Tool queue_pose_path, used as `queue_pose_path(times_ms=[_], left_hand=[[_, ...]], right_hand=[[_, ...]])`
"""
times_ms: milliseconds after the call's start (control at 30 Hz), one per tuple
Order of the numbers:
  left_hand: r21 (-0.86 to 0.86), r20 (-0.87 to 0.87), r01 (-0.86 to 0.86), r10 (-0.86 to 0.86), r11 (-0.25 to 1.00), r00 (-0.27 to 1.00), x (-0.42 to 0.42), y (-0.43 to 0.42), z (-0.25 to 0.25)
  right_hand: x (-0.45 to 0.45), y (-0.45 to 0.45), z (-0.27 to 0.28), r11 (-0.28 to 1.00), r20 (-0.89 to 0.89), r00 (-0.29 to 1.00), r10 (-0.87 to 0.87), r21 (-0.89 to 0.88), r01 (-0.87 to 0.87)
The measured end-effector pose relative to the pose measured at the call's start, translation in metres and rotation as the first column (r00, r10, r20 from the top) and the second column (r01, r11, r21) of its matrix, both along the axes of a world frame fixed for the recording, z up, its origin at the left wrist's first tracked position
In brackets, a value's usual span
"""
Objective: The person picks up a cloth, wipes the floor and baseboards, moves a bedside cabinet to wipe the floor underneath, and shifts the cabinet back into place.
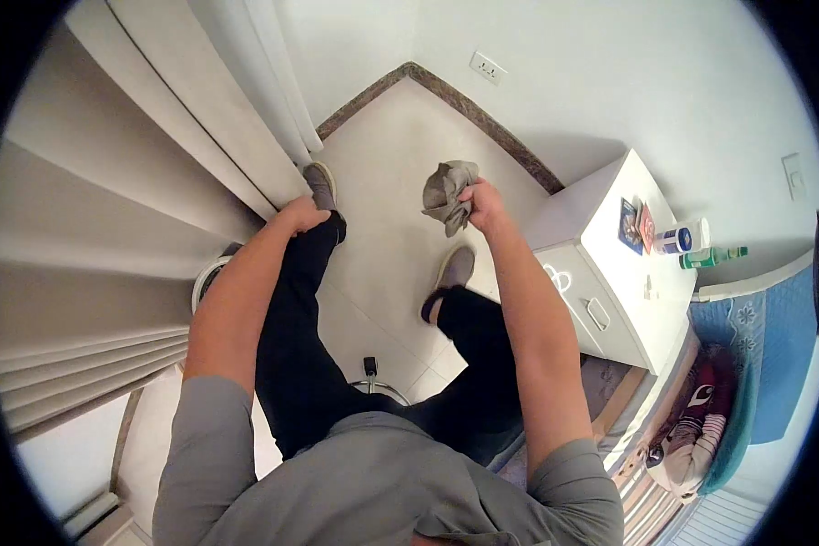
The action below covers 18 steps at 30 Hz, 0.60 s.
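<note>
A crumpled grey cloth [448, 195] hangs from my right hand [488, 206], whose fingers are closed on one side of it. The cloth is held out in front of me, over the pale floor. At the lower edge of the beige curtain [177, 100], my left hand [302, 216] is closed on the fabric, just above my left trouser leg. Part of its grip is hidden from this angle. Both my shoes show on the floor, one below each hand.
To the right stands a white cabinet [610, 264] bearing a green bottle [712, 257], a white and blue container [675, 241] and small packets. A wall socket [489, 67] sits above the dark skirting [482, 114]. A bed with a blue headboard [764, 346] lies at far right.
</note>
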<state>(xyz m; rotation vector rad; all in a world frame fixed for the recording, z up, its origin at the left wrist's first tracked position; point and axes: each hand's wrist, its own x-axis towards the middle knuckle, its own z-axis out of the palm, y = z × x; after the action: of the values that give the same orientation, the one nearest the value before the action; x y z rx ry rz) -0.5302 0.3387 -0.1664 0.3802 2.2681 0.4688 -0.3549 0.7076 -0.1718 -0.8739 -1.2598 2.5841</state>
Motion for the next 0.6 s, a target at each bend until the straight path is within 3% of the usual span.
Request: queue_pose_path(times_ms=[67, 100, 167, 200, 267, 333, 400, 467, 500, 567, 600], left_hand=[[-0.198, 0.102, 0.099, -0.08, 0.975, 0.992, 0.005, -0.004, 0.005], [-0.211, 0.098, 0.106, -0.087, 0.972, 0.991, 0.007, -0.004, 0.006], [-0.141, -0.149, 0.096, -0.117, 0.985, 0.982, 0.01, -0.004, -0.007], [-0.155, -0.143, 0.107, -0.13, 0.982, 0.981, 0.016, 0.0, -0.015], [-0.295, -0.217, 0.194, -0.264, 0.936, 0.94, 0.02, 0.011, -0.015], [-0.286, -0.228, 0.182, -0.251, 0.941, 0.941, 0.031, 0.018, -0.012], [-0.3, -0.179, 0.154, -0.214, 0.941, 0.96, 0.021, 0.016, -0.058], [-0.356, 0.019, 0.091, -0.09, 0.93, 0.996, 0.024, 0.022, -0.085], [-0.35, 0.036, 0.097, -0.09, 0.932, 0.995, 0.028, 0.022, -0.102], [-0.329, -0.028, -0.053, 0.046, 0.943, 0.999, 0.045, 0.009, -0.151], [-0.364, -0.032, -0.071, 0.064, 0.929, 0.997, 0.052, 0.002, -0.184]], right_hand=[[0.004, 0.007, 0.006, 0.995, 0.085, 0.994, -0.066, 0.077, 0.059], [0.009, 0.007, 0.003, 0.996, 0.08, 0.994, -0.073, 0.064, 0.068], [0.022, 0.004, -0.005, 0.983, 0.114, 0.979, -0.168, 0.094, 0.158], [0.032, 0.002, -0.009, 0.983, 0.121, 0.977, -0.177, 0.08, 0.168], [0.033, 0.007, -0.026, 0.99, 0.316, 0.945, -0.087, 0.134, 0.047], [0.029, 0.006, -0.036, 0.987, 0.298, 0.954, -0.039, 0.162, -0.011], [0.023, -0.004, -0.038, 0.978, 0.312, 0.95, 0.023, 0.19, -0.086], [0.012, -0.01, -0.033, 0.937, 0.369, 0.924, 0.102, 0.276, -0.214], [0.006, -0.012, -0.039, 0.936, 0.386, 0.917, 0.101, 0.276, -0.219], [-0.005, -0.008, -0.066, 0.747, 0.568, 0.8, 0.195, 0.443, -0.496], [-0.009, -0.005, -0.075, 0.742, 0.584, 0.787, 0.198, 0.436, -0.51]])
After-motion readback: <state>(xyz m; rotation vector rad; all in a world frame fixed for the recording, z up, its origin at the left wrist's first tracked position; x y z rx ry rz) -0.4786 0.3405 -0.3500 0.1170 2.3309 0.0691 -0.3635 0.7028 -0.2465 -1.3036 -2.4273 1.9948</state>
